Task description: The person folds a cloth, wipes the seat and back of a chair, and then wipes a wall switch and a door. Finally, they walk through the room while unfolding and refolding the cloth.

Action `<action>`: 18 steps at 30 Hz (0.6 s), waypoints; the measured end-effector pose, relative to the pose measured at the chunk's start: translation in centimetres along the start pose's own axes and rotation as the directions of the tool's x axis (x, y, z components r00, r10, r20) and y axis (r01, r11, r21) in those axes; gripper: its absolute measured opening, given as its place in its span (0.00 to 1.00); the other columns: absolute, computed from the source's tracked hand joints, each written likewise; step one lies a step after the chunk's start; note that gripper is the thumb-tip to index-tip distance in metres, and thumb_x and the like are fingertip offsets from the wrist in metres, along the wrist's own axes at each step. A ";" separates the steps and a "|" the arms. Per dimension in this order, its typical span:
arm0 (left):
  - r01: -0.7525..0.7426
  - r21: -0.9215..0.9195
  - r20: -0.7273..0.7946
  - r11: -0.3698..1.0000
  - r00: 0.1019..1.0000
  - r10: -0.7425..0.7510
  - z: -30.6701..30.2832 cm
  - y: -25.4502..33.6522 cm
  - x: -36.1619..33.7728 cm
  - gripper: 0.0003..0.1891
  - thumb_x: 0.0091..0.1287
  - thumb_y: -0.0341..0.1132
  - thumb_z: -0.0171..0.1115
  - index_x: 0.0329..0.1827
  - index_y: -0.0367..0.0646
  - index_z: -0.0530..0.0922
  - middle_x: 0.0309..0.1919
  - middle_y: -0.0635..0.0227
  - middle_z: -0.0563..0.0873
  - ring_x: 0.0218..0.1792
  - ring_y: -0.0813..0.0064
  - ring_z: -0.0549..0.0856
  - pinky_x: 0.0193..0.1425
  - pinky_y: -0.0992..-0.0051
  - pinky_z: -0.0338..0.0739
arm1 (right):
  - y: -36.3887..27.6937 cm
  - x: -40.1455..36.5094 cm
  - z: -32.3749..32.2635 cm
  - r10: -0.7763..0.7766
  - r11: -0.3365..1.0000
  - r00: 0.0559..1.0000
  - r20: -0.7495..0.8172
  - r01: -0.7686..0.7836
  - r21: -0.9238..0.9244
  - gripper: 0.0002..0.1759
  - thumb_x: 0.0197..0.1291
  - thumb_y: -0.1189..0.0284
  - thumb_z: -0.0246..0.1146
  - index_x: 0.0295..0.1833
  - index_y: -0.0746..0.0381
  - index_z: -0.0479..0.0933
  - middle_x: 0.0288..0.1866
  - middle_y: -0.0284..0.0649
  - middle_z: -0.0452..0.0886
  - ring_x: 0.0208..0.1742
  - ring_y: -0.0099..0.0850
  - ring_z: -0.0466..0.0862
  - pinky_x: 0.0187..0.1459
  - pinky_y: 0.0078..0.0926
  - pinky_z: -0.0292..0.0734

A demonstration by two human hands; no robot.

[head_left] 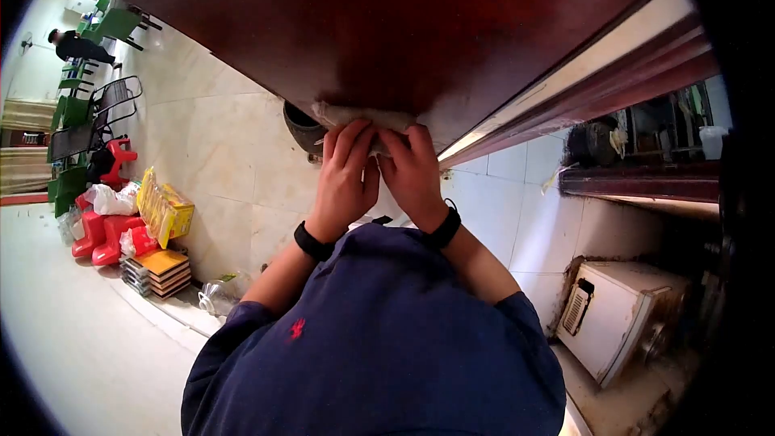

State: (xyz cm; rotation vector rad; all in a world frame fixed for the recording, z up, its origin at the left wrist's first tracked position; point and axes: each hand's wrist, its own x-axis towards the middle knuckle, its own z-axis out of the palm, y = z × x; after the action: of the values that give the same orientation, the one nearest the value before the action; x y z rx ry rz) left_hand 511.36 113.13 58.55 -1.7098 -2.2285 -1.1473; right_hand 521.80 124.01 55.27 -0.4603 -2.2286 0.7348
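Observation:
A greyish, crumpled cloth (371, 116) lies against the lower part of a dark red wooden door (387, 24). My left hand (345, 182) has its fingers bent over the left and middle of the cloth. Beside it, my right hand (413, 173) grips the cloth's right end. Both hands are close together, thumbs near each other, and the fingertips are partly hidden by the cloth. Behind the cloth to the left, a dark round pot or bucket (303, 125) stands on the floor, partly covered by the door and cloth.
At left are red stools (105, 238), a yellow box (173, 214), stacked boards (161, 270) and a clear plastic bottle (222, 295). Green chairs (121, 23) and a person (81, 47) are farther back. Right of the door frame (565, 93), a white appliance (609, 315) sits on the floor.

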 end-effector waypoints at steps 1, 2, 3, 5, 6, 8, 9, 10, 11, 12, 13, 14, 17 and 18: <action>-0.008 0.043 0.004 0.999 1.000 0.008 0.5 -0.7 -0.4 0.25 0.60 0.22 0.60 0.63 0.29 0.75 0.65 0.48 0.75 0.64 0.42 0.73 0.71 0.51 0.72 | 0.4 -0.4 1.1 0.020 0.999 0.999 0.035 -0.019 -0.026 0.28 0.54 0.76 0.71 0.63 0.61 0.79 0.53 0.47 0.74 0.57 0.49 0.77 0.56 0.45 0.78; -0.013 0.041 0.004 0.999 1.000 0.013 0.9 -1.3 -0.8 0.25 0.60 0.22 0.60 0.63 0.29 0.75 0.65 0.48 0.75 0.64 0.42 0.73 0.71 0.51 0.72 | 0.7 -0.7 2.0 0.021 0.999 0.999 0.032 -0.020 -0.029 0.28 0.54 0.76 0.71 0.63 0.61 0.79 0.53 0.47 0.74 0.57 0.49 0.77 0.56 0.45 0.78; 0.025 0.033 0.022 0.999 0.999 -0.026 1.1 -2.0 -1.4 0.25 0.59 0.22 0.60 0.63 0.29 0.75 0.65 0.47 0.74 0.64 0.41 0.73 0.70 0.51 0.72 | 0.8 -0.9 2.8 0.059 0.998 0.994 0.095 -0.055 -0.040 0.27 0.55 0.76 0.70 0.63 0.61 0.78 0.52 0.47 0.74 0.57 0.49 0.77 0.56 0.45 0.78; 0.102 -0.004 0.067 0.995 0.993 -0.101 1.1 -3.3 -2.3 0.23 0.60 0.22 0.59 0.61 0.28 0.76 0.62 0.47 0.76 0.63 0.42 0.74 0.70 0.53 0.73 | 1.2 -1.6 4.8 0.094 0.995 0.985 0.148 -0.087 -0.053 0.25 0.57 0.75 0.69 0.63 0.61 0.78 0.51 0.48 0.73 0.58 0.49 0.77 0.56 0.45 0.78; 0.088 -0.003 0.061 0.996 0.994 -0.088 1.3 -4.3 -2.7 0.23 0.60 0.22 0.59 0.61 0.28 0.76 0.62 0.47 0.76 0.63 0.42 0.74 0.70 0.53 0.73 | 1.6 -1.9 6.0 0.097 0.994 0.978 0.187 -0.085 -0.067 0.24 0.58 0.75 0.68 0.62 0.62 0.78 0.52 0.48 0.74 0.58 0.49 0.77 0.56 0.45 0.79; 0.133 -0.031 0.109 0.991 0.986 -0.129 1.5 -5.9 -3.8 0.22 0.60 0.22 0.59 0.60 0.29 0.78 0.61 0.48 0.78 0.63 0.43 0.75 0.69 0.55 0.73 | 1.5 -1.8 6.5 0.098 0.993 0.972 0.214 -0.081 -0.087 0.23 0.59 0.75 0.68 0.61 0.62 0.79 0.53 0.48 0.75 0.58 0.49 0.77 0.56 0.46 0.79; 0.097 -0.070 0.081 0.993 0.993 -0.091 1.1 -6.2 -3.8 0.21 0.60 0.22 0.59 0.58 0.32 0.80 0.60 0.49 0.80 0.62 0.45 0.76 0.68 0.56 0.74 | 1.0 -1.5 6.3 0.123 0.992 0.969 0.214 -0.117 -0.040 0.23 0.60 0.75 0.67 0.62 0.62 0.79 0.54 0.48 0.75 0.58 0.49 0.78 0.57 0.46 0.79; 0.109 -0.135 0.045 0.985 0.994 -0.104 0.3 -5.5 -3.2 0.21 0.59 0.22 0.60 0.57 0.34 0.82 0.59 0.49 0.81 0.61 0.45 0.78 0.68 0.56 0.75 | 0.4 -1.1 5.8 0.146 0.989 0.966 0.213 -0.151 0.004 0.23 0.60 0.75 0.67 0.62 0.63 0.79 0.55 0.48 0.76 0.58 0.48 0.78 0.57 0.46 0.79; 0.107 -0.171 0.027 0.979 0.994 -0.104 -0.7 -4.7 -2.6 0.21 0.58 0.22 0.60 0.57 0.35 0.82 0.59 0.49 0.81 0.61 0.45 0.78 0.68 0.56 0.74 | -0.4 -0.7 5.1 0.124 0.988 0.980 0.156 -0.136 0.072 0.25 0.59 0.76 0.67 0.64 0.63 0.79 0.58 0.47 0.77 0.59 0.47 0.79 0.58 0.44 0.79; 0.107 -0.206 0.001 0.973 0.994 -0.110 -1.9 -3.7 -1.6 0.22 0.58 0.22 0.61 0.58 0.35 0.82 0.60 0.49 0.81 0.61 0.44 0.79 0.68 0.55 0.74 | -1.4 0.2 4.0 0.101 0.991 0.985 0.141 -0.112 0.068 0.25 0.59 0.76 0.67 0.64 0.63 0.79 0.58 0.47 0.77 0.59 0.47 0.79 0.58 0.44 0.79; 0.093 -0.203 -0.019 0.975 0.995 -0.099 -3.1 -2.7 -0.4 0.22 0.58 0.22 0.61 0.58 0.35 0.82 0.60 0.49 0.81 0.61 0.44 0.79 0.68 0.55 0.74 | -2.7 1.0 2.6 0.074 0.993 0.996 0.059 -0.080 0.091 0.25 0.58 0.77 0.67 0.64 0.62 0.80 0.59 0.46 0.77 0.59 0.46 0.79 0.59 0.43 0.79; 0.039 -0.219 -0.077 0.975 0.995 -0.057 -4.4 -1.6 0.6 0.21 0.59 0.22 0.61 0.57 0.34 0.82 0.61 0.48 0.81 0.62 0.45 0.79 0.69 0.55 0.74 | -4.1 1.8 1.4 0.055 0.992 0.998 -0.022 -0.052 0.114 0.26 0.57 0.78 0.67 0.64 0.62 0.81 0.60 0.45 0.77 0.60 0.46 0.80 0.60 0.42 0.79; -0.059 -0.225 -0.151 0.973 0.988 0.024 -6.1 0.1 2.8 0.21 0.60 0.22 0.62 0.58 0.33 0.82 0.62 0.47 0.81 0.64 0.44 0.78 0.69 0.54 0.74 | -6.1 4.1 -0.5 0.025 0.992 0.988 -0.155 -0.005 0.123 0.29 0.53 0.80 0.68 0.64 0.62 0.82 0.61 0.43 0.78 0.59 0.44 0.80 0.59 0.39 0.79; -0.097 -0.213 -0.166 0.972 0.984 0.062 -6.2 0.2 3.4 0.23 0.59 0.22 0.62 0.60 0.32 0.81 0.62 0.46 0.81 0.64 0.42 0.78 0.70 0.53 0.73 | -6.2 4.7 -0.6 0.018 0.993 0.981 -0.193 0.005 0.115 0.30 0.53 0.81 0.68 0.65 0.61 0.82 0.61 0.43 0.78 0.58 0.43 0.81 0.59 0.39 0.79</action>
State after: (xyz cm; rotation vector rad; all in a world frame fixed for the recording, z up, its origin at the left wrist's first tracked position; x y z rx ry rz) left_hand 508.12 111.99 64.76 -1.6979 -1.9843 -1.5028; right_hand 518.46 121.84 61.98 -0.4622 -1.9925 0.7829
